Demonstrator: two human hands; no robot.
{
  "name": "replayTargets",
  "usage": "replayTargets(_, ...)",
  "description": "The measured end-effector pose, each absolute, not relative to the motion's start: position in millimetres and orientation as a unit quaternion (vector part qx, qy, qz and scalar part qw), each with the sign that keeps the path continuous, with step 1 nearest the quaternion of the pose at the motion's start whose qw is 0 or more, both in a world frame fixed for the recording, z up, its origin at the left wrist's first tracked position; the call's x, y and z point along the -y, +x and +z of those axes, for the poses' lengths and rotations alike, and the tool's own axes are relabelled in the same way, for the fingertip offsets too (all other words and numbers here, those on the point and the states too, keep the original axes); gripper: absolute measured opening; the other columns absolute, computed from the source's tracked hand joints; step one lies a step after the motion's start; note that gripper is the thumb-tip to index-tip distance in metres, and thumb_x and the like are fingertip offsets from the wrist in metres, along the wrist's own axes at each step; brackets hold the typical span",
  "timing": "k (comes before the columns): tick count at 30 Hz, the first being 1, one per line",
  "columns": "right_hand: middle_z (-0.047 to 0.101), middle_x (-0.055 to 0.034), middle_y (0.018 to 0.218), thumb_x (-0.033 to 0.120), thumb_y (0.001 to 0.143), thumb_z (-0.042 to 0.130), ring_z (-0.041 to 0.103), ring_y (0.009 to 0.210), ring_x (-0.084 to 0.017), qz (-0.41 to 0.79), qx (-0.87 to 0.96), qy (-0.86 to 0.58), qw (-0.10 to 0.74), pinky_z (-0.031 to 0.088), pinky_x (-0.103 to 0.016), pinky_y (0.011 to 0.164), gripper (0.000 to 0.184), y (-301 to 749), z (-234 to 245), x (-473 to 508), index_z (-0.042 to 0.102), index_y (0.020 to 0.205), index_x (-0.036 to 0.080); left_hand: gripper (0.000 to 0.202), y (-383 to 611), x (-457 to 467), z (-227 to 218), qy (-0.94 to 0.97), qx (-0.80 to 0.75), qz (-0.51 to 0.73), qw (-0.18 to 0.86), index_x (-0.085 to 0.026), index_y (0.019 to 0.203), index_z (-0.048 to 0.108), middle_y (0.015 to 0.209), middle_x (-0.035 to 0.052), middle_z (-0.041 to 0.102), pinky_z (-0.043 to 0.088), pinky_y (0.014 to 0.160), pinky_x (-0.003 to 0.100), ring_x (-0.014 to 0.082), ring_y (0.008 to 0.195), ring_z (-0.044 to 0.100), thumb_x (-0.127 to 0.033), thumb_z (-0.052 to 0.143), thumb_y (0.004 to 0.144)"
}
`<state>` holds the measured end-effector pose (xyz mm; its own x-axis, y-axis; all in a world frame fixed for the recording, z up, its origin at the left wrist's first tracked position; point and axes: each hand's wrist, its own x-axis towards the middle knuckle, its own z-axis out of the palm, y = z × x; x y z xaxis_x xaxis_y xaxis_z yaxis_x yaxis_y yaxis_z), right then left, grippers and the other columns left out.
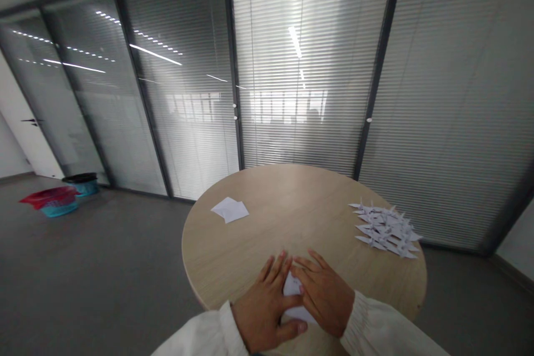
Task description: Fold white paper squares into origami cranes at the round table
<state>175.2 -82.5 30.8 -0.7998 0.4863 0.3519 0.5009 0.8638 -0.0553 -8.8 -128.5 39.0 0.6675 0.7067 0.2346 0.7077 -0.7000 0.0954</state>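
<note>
A folded piece of white paper (293, 285) lies on the round wooden table near its front edge, partly hidden under both hands. My left hand (267, 303) rests on its left side, fingers stretched forward and thumb across its lower part. On the right side, my right hand (324, 292) presses down, its fingertips meeting those of my left hand near the paper's top. The fingers of the right hand are partly bent, and its thumb touches the paper. How the paper is folded underneath cannot be made out.
On the right of the table (287, 189) stand several folded paper cranes (387, 228) in close rows. Flat white paper sheets (230, 209) lie at the left. Behind is a glass partition with blinds (300, 139). Two lined bins, one with a red bag (50, 197), stand on the floor.
</note>
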Motion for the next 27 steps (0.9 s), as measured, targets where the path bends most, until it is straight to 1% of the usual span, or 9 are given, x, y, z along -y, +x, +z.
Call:
replayTargets(4,0.052,-0.0071,0.114,0.012,0.078,0.035,0.034,0.116,-0.018,-0.008,0.946,-0.271,0.177,0.011,-0.041,0.105,0.036,174,31,83,0.047,0.112,0.013,0.041,-8,128,39,-0.912,0.388,-0.132,0.003,-0.034,0.115,0.047,0.142,-0.0004,-0.002,0.012,0.101,0.051,0.0321,0.128,0.006,-0.048,0.046,0.076)
replayTargets(9,0.049,-0.0068,0.118,0.012,0.079,0.035,0.033,0.117,-0.017,0.005,0.946,-0.277,0.169,0.012,-0.041,0.105,0.037,174,34,85,0.045,0.115,0.014,0.041,-7,129,39,-0.912,0.388,-0.134,0.009,-0.031,0.114,0.049,0.143,0.0010,0.002,0.012,0.101,0.051,0.0312,0.128,0.005,-0.046,0.047,0.076)
replayTargets(15,0.050,-0.0048,0.117,0.012,0.081,0.034,0.033,0.117,-0.016,0.018,0.944,-0.279,0.174,0.013,-0.039,0.105,0.037,182,31,87,0.044,0.117,0.015,0.041,-9,131,39,-0.915,0.384,-0.126,0.011,-0.032,0.116,0.046,0.143,0.0015,0.000,0.012,0.102,0.050,0.0304,0.128,0.006,-0.047,0.044,0.078)
replayTargets(19,0.050,-0.0054,0.118,0.011,0.079,0.035,0.032,0.118,-0.017,0.007,0.942,-0.276,0.191,0.015,-0.041,0.105,0.041,190,25,88,0.042,0.119,0.014,0.045,-9,130,37,-0.916,0.381,-0.127,0.015,-0.034,0.121,0.040,0.142,0.0026,0.003,0.013,0.101,0.050,0.0300,0.128,0.008,-0.047,0.043,0.078)
replayTargets(24,0.049,-0.0068,0.119,0.011,0.079,0.035,0.035,0.116,-0.019,-0.003,0.951,-0.240,0.193,0.021,-0.045,0.103,0.048,206,21,89,0.032,0.127,0.014,0.049,-8,130,40,-0.919,0.375,-0.122,0.019,-0.036,0.126,0.031,0.142,0.0020,0.008,0.014,0.101,0.049,0.0282,0.128,0.011,-0.044,0.043,0.079)
replayTargets(27,0.048,-0.0077,0.120,0.009,0.079,0.034,0.037,0.116,-0.019,-0.010,0.950,-0.238,0.201,0.023,-0.045,0.102,0.049,217,17,90,0.031,0.128,0.015,0.050,-7,131,44,-0.921,0.374,-0.110,0.018,-0.037,0.128,0.027,0.141,0.0018,0.013,0.014,0.101,0.049,0.0269,0.128,0.012,-0.044,0.041,0.081)
